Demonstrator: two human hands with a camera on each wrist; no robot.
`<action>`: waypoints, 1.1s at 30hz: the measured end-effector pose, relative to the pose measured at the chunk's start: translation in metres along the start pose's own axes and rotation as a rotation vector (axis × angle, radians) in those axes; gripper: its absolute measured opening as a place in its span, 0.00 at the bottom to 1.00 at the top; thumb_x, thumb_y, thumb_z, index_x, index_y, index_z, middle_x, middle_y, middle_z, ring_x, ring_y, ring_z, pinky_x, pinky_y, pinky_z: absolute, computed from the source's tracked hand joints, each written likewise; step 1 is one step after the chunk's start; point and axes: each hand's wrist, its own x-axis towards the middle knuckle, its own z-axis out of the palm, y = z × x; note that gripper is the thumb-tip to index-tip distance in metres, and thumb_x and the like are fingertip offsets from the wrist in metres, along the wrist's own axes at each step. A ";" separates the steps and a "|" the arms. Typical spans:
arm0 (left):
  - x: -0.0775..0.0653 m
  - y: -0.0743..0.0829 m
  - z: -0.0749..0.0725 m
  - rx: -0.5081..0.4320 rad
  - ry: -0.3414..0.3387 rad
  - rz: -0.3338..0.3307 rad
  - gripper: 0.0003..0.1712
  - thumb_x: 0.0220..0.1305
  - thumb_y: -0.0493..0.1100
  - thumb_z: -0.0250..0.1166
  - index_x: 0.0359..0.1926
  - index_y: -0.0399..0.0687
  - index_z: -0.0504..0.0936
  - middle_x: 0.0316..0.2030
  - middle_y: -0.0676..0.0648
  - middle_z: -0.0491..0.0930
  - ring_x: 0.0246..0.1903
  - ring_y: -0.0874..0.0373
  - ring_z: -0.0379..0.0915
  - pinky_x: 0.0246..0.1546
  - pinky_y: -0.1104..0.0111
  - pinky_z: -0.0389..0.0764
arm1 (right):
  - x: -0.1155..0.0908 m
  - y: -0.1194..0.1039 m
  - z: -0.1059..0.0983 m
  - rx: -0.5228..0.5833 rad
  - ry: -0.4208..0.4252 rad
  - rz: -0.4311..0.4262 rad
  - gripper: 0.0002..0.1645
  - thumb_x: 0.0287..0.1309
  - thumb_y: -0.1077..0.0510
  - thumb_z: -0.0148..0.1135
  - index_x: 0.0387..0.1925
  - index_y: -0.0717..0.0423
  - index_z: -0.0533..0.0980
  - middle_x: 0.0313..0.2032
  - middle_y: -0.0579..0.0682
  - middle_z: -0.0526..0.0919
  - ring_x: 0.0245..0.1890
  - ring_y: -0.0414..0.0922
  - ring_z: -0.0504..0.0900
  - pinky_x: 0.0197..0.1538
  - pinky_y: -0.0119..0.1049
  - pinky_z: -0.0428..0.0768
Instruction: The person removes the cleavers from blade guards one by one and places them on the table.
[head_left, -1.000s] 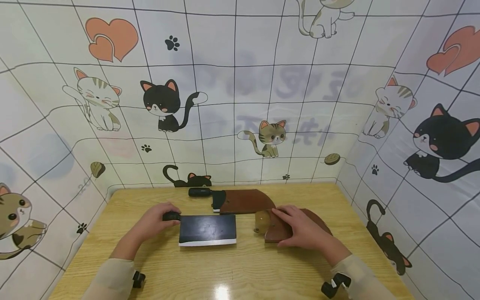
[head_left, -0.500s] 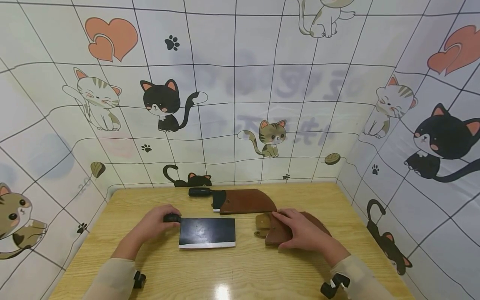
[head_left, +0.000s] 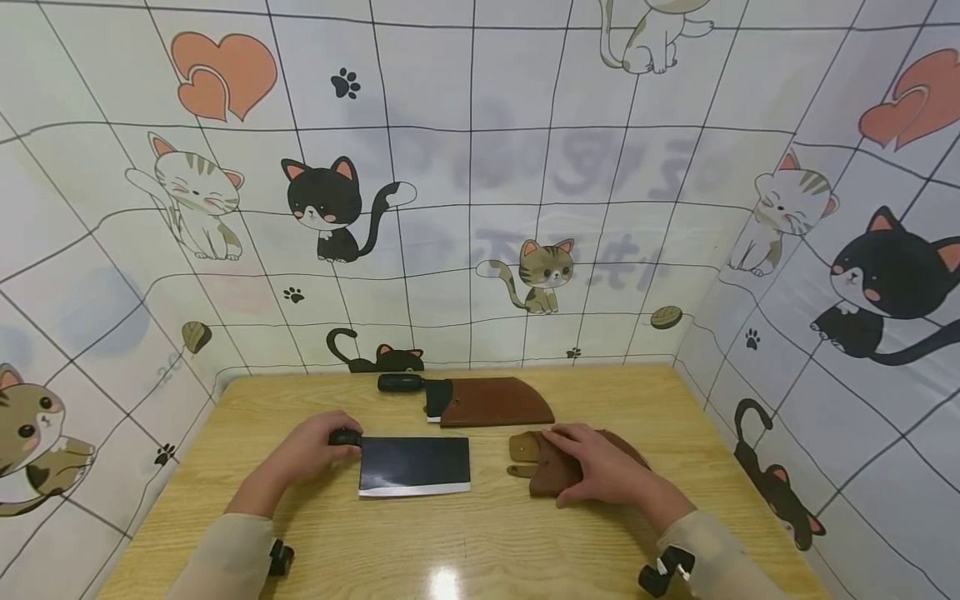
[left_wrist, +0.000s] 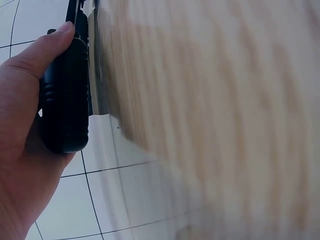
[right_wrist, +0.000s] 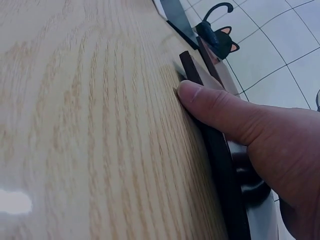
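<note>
My left hand [head_left: 315, 448] grips the black handle of a cleaver [head_left: 415, 462]. Its dark rectangular blade points right, with the pale cutting edge toward me. The left wrist view has the thumb pressing along the handle [left_wrist: 65, 100]; the blade is mostly out of sight there. On the right, my right hand [head_left: 606, 467] holds a brown leather knife sheath [head_left: 551, 477], fingers over its top and thumb at the near edge. Two tan strap tabs [head_left: 523, 447] stick out toward the cleaver. In the right wrist view the thumb lies against the dark sheath edge [right_wrist: 217, 155].
Behind both hands lies a second cleaver, its black handle [head_left: 401, 383] to the left and its blade in a brown sheath [head_left: 495, 402]. The wooden table [head_left: 480, 550] is bounded by a cat-patterned cloth wall [head_left: 450, 275] at back and sides.
The right hand and its sheath have shifted slightly toward me, and the sheath has turned a little. The cleaver in the left hand has come slightly nearer too. The second cleaver stays put.
</note>
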 end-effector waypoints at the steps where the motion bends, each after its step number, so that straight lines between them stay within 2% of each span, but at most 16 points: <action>1: 0.000 -0.001 0.001 -0.001 -0.002 -0.004 0.15 0.68 0.49 0.81 0.53 0.56 0.90 0.47 0.59 0.85 0.49 0.56 0.82 0.54 0.49 0.83 | 0.000 0.000 0.000 0.008 -0.006 0.006 0.68 0.53 0.28 0.84 0.87 0.48 0.63 0.81 0.55 0.65 0.80 0.61 0.64 0.74 0.66 0.71; 8: 0.001 -0.001 0.001 -0.020 -0.025 -0.035 0.14 0.66 0.45 0.83 0.50 0.56 0.90 0.47 0.57 0.86 0.50 0.54 0.82 0.56 0.47 0.82 | 0.001 0.004 0.002 0.033 -0.032 -0.004 0.69 0.53 0.29 0.84 0.87 0.50 0.62 0.82 0.57 0.64 0.81 0.62 0.63 0.74 0.66 0.71; 15: 0.003 0.002 -0.002 -0.037 -0.043 -0.062 0.14 0.65 0.46 0.83 0.50 0.57 0.90 0.47 0.56 0.86 0.49 0.54 0.81 0.56 0.47 0.81 | 0.002 0.010 0.004 0.043 -0.042 -0.026 0.70 0.53 0.26 0.82 0.87 0.49 0.62 0.83 0.56 0.62 0.81 0.62 0.63 0.73 0.65 0.71; 33: 0.003 0.002 0.000 -0.021 -0.048 -0.064 0.18 0.65 0.46 0.83 0.54 0.53 0.91 0.50 0.53 0.87 0.53 0.51 0.82 0.59 0.45 0.81 | 0.001 0.012 0.006 0.066 -0.031 -0.040 0.70 0.52 0.26 0.83 0.87 0.49 0.62 0.82 0.55 0.63 0.81 0.61 0.63 0.73 0.65 0.72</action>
